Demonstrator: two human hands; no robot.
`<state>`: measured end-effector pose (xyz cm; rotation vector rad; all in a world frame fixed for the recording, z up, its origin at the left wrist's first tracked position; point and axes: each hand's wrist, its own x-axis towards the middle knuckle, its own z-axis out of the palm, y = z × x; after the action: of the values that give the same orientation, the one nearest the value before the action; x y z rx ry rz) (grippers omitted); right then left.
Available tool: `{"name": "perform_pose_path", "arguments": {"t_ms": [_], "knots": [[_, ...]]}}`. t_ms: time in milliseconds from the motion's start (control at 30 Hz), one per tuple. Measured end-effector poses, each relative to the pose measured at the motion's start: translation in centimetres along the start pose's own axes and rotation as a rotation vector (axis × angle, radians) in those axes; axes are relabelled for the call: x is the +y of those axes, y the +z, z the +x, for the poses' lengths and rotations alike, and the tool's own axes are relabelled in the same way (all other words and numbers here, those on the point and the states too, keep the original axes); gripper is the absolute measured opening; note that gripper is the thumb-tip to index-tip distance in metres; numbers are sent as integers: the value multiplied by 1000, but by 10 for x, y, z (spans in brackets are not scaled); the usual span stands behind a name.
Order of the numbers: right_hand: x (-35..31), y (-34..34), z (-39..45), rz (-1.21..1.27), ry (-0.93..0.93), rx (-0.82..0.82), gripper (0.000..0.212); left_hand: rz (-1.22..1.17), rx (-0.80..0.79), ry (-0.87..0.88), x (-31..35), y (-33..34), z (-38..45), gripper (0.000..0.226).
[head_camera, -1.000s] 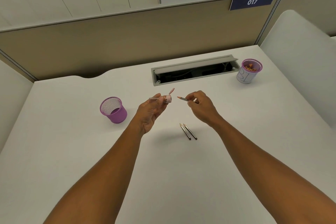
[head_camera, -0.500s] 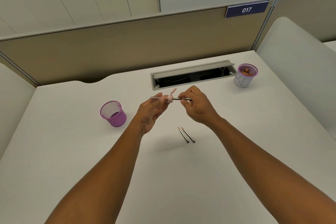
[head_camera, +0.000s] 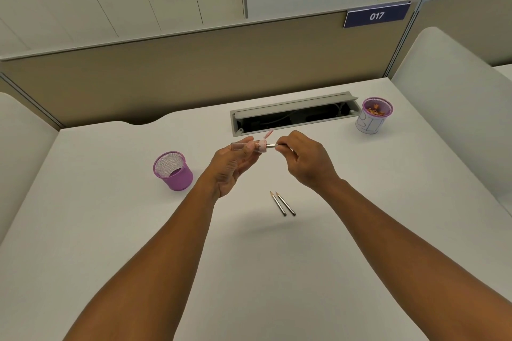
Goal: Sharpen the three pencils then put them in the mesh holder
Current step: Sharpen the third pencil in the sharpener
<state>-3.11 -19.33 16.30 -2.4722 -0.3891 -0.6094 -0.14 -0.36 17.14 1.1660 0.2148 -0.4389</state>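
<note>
left hand (head_camera: 231,163) pinching sharpener (head_camera: 257,146) | right hand (head_camera: 303,159) pinching pencil (head_camera: 272,145) | sign (head_camera: 376,16) reads "017"

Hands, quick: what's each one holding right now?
Left hand: closed on the sharpener.
Right hand: closed on a pencil, its tip pushed into the sharpener.

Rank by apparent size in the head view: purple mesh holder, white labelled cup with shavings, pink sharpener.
1. Purple mesh holder
2. White labelled cup with shavings, only slightly smaller; it stands farther away, so the true order is unsure
3. Pink sharpener, clearly smallest
</note>
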Motion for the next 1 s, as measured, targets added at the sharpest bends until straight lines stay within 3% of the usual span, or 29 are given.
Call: {"name": "perform_pose_path", "arguments": {"t_ms": [133,267,333,400,467,533,633,767,900,1000], "knots": [[-3,1,-4,-191,-46,53,21,2,2,20,-1,4,-1,21],[-15,-4,-2,-163,57,93,23,-18,-14,51,-1,9,-1,19],[-25,-7,3,-160,201,5,29,-31,-24,56,0,10,-1,20],[-33,-13,11,-168,344,-184,31,-47,-33,62,2,10,-2,21],[-38,-25,25,26,561,-375,27,-66,-32,63,2,10,-3,20],[-42,-37,35,299,762,-425,24,-106,-21,60,1,12,-4,20],[-44,-42,36,319,651,-425,27,-126,-20,76,4,14,-6,24],[-31,-37,25,367,450,-309,21,-100,-20,89,11,13,-6,20],[-11,-29,7,54,110,-108,16,-72,-9,93,11,14,-8,22],[-7,-28,-1,-165,-36,23,16,-78,-3,80,9,18,-9,20]]}}
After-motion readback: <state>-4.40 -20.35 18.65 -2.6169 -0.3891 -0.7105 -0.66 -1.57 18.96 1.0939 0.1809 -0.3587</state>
